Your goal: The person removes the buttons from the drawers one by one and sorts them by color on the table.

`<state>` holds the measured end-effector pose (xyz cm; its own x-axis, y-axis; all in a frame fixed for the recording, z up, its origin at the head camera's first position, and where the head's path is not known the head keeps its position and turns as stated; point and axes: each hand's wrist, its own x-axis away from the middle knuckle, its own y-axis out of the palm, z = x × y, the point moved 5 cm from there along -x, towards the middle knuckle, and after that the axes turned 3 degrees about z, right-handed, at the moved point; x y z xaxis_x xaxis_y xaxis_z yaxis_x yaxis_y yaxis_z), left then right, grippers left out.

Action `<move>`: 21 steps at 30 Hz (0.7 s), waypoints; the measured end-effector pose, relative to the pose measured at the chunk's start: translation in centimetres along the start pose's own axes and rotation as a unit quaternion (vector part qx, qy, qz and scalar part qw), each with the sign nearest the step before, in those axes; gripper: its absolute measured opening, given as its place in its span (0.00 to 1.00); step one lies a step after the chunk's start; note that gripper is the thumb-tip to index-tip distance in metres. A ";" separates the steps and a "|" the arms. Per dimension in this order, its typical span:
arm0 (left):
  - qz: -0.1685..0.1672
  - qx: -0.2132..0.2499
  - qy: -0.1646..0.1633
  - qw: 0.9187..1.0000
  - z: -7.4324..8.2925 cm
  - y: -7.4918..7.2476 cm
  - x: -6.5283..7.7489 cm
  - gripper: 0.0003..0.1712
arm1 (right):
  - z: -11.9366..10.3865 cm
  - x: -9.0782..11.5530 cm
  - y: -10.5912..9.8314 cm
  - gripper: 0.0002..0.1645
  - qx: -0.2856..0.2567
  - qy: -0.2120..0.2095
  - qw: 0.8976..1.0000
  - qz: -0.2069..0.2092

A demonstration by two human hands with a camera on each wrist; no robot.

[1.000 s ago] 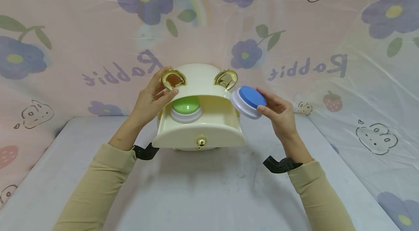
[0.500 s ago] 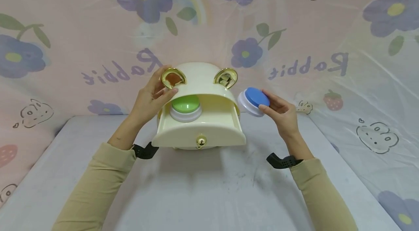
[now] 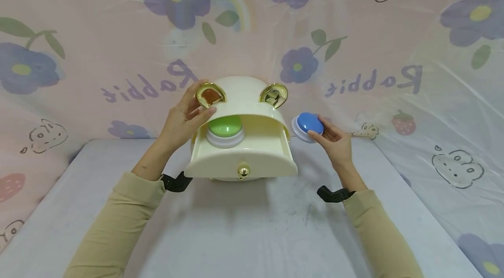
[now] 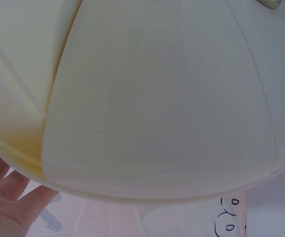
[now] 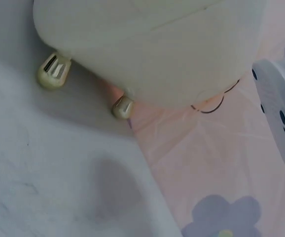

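Note:
A cream drawer box [image 3: 242, 94] with gold-rimmed ears stands on the table, its drawer [image 3: 244, 164] pulled out. Inside the drawer, on its left side, sits a green push button [image 3: 225, 131] on a white base. My left hand [image 3: 183, 118] grips the box at its left ear, thumb in front and fingers partly hidden behind the ear. To the right of the box, my right hand [image 3: 334, 140] pinches a blue push button [image 3: 309, 124] by its edge, tilted and held in the air. The right wrist view shows the white underside of this button [image 5: 275, 113], with dark spots.
A gold knob [image 3: 243, 170] is on the drawer front. The box stands on short gold feet [image 5: 53, 71]. Under it all lies a white tabletop [image 3: 236, 234], with a printed flower-and-rabbit cloth [image 3: 252, 41] behind. The drawer's right part has bare floor.
My right hand has carried the blue push button a little right and down, from the opening's right edge to beside the box, and its tilt has changed. My left hand stays at the ear.

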<state>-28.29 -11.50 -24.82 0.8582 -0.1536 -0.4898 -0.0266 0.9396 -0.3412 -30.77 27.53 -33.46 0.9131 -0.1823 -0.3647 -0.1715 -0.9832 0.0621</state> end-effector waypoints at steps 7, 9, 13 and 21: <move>0.000 -0.004 0.004 1.000 0.0 0.0 0.0 0.37 | 2.6 -0.3 -0.9 0.37 0.105 0.041 0.993 0.029; 0.000 -0.004 0.006 1.000 0.0 0.0 0.0 0.37 | 3.4 -0.2 -1.3 0.38 0.137 0.054 0.989 0.031; 0.001 -0.004 0.008 1.000 0.1 -0.1 0.0 0.37 | 5.1 -0.1 -2.2 0.40 0.159 0.085 0.983 0.042; 0.002 -0.003 0.012 1.000 0.0 0.0 0.1 0.37 | 7.3 0.3 -3.9 0.42 0.189 0.108 0.973 0.072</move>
<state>-28.22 -11.55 -24.86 0.8456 -0.1567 -0.5103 -0.0340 0.9382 -0.3445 -32.55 31.31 -40.63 0.9189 -0.3556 -0.1710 -0.3905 -0.8820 -0.2638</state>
